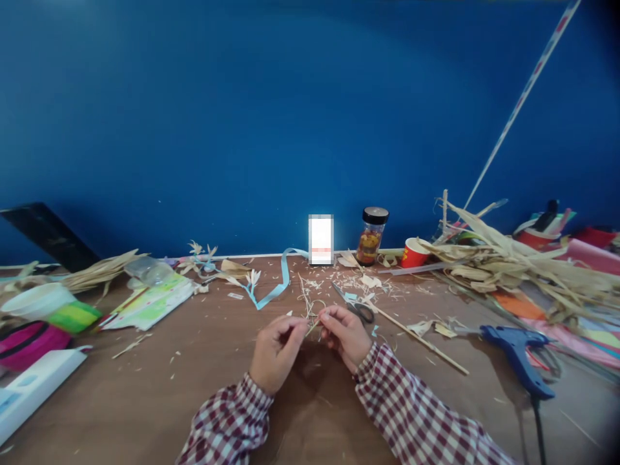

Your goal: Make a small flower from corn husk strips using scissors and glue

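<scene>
My left hand (277, 349) and my right hand (345, 336) meet over the middle of the brown table (194, 387), both in checked sleeves. Each pinches one end of a thin dry straw strand (312, 323) that runs between the fingertips. More fine straw stalks (306, 294) rise just behind the fingers. A pair of scissors (356, 305) lies right behind my right hand, and a long thin wooden stick (419, 339) runs off to its right.
A blue glue gun (518, 352) lies at the right. Dried husks (513, 265) pile up at the back right beside a red cup (414, 252) and a jar (372, 236). A light blue ribbon (276, 287), coloured paper (152, 303), and a white bowl (36, 300) sit left.
</scene>
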Available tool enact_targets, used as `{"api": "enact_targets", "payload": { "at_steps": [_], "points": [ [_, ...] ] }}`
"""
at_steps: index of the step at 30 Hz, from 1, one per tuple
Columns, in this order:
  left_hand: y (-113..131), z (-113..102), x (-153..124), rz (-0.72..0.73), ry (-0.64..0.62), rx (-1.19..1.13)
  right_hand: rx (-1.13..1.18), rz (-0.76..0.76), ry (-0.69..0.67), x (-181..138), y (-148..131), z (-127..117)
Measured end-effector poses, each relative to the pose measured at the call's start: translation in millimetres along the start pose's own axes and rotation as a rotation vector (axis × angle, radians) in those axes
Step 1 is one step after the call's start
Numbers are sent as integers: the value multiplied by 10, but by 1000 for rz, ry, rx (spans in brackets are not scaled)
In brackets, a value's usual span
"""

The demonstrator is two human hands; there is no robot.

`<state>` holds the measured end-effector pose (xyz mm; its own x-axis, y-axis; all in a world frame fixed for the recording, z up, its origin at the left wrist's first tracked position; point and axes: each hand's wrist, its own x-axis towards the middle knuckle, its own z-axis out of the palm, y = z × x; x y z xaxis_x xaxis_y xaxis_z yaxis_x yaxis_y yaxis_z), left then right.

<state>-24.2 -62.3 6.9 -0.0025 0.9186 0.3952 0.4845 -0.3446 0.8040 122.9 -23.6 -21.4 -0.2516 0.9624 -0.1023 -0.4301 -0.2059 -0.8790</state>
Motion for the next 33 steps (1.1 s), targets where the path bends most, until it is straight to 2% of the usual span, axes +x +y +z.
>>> {"api": "enact_targets", "payload": {
  "at_steps": [3,7,14,23,33],
  "points": [
    [0,67,-35,-73,-65,-60,2,2,17,3,5,5],
    [-51,58,-27,-160,-3,-67,-46,1,1,3,9,2],
    [-104,41,0,-328,-2,-349,-317,-72,-181,-50,49,3],
    [-133,57,-3,-355,-32,-431,-400,-65,-247,-77,40,27],
    [-127,127,-19,-416,-105,-458,-387,-79,-171,-61,49,10]
  ]
}}
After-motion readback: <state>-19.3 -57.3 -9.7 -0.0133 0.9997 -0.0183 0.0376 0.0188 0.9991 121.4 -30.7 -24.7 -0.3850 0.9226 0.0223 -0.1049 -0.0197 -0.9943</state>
